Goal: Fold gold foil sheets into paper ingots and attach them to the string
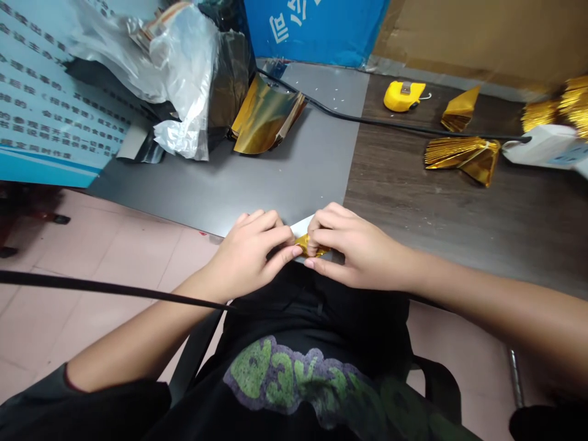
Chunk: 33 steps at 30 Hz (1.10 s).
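Observation:
Both my hands meet at the table's near edge, over a small piece of gold foil paper (304, 243) with a white side showing behind it. My left hand (252, 252) pinches its left end between thumb and curled fingers. On the other end, my right hand (346, 245) is closed, fingertips bent down onto the foil and thumb below. Much of the paper is hidden under the fingers. Away to the right lie a fanned bundle of folded gold paper (459, 156) and a smaller folded gold piece (462, 110).
A curved stack of gold sheets (266, 116) lies beside a crumpled plastic bag (184, 73). A black cable (367, 120) crosses the table to a white power strip (546, 146). A yellow tape measure (403, 96) sits near the cardboard box (482, 43). A printed board (41, 104) stands left.

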### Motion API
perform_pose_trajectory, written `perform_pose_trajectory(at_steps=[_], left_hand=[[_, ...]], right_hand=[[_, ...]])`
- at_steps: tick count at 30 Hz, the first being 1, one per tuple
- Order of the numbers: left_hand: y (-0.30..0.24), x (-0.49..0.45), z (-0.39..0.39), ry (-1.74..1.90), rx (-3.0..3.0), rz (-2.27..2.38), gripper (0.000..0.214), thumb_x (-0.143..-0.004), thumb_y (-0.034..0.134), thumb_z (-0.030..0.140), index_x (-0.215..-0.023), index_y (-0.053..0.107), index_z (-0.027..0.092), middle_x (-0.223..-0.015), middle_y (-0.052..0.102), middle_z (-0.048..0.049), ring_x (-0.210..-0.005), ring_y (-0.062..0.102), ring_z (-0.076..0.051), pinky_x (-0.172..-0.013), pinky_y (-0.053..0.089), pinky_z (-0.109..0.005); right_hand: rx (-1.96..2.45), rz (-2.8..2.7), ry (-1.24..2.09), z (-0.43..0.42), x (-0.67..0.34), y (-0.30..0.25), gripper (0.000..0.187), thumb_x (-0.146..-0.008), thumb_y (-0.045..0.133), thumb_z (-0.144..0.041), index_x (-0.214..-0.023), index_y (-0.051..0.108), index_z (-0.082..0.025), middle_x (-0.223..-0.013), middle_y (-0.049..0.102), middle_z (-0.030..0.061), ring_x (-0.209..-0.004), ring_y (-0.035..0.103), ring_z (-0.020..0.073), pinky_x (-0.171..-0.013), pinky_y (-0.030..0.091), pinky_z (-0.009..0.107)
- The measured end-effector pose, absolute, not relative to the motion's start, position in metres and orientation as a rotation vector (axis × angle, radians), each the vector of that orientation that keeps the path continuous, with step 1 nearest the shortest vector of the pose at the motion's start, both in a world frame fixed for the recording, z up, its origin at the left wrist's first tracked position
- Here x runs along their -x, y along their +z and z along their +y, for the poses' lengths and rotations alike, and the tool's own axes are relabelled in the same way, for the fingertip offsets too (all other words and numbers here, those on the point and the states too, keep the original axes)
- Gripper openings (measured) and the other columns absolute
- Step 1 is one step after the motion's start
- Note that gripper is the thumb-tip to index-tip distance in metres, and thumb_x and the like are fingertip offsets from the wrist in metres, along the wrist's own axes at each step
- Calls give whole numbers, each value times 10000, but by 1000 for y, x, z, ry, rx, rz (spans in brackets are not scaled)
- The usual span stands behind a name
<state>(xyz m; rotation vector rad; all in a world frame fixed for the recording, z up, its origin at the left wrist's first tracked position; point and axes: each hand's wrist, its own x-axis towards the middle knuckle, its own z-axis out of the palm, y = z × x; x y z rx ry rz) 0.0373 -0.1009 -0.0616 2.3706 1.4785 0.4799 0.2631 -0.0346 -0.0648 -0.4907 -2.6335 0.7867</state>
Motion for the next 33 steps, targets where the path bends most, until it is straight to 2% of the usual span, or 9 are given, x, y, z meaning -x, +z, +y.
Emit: perform_pose_trajectory(at_steps=[4,14,33], left_hand=[[-63,-41,-104,438,-2410,1556,291,-1003,523,391,-823,636,193,-853,590,-3,-799,484,-152,-730,300,-309],[-69,-40,-116,515,-2492,1708,288,-1031,462,352,-840,601,186,-830,605,-12,-770,465,-167,-722,288,-328],[-59,-52,-115,367,-2217,1934,301,-964,553,405,-775,664,200,-799,649,-17,-781,506,-168,-723,308,-321]], right_hand=[[610,-2646,706,-42,-253,-68,236,-958,596,-289,-767,622,-153,-872,570,80,-871,470,219,-783,423,366],[697,-2681,530,-48,-249,-69,230,-974,507,-222,-781,600,-140,-951,584,95,-851,460,213,-731,376,371],[718,-2603,511,-50,-247,-73,275,-959,465,-188,-686,494,-185,-853,557,87,-814,469,210,-705,418,376]])
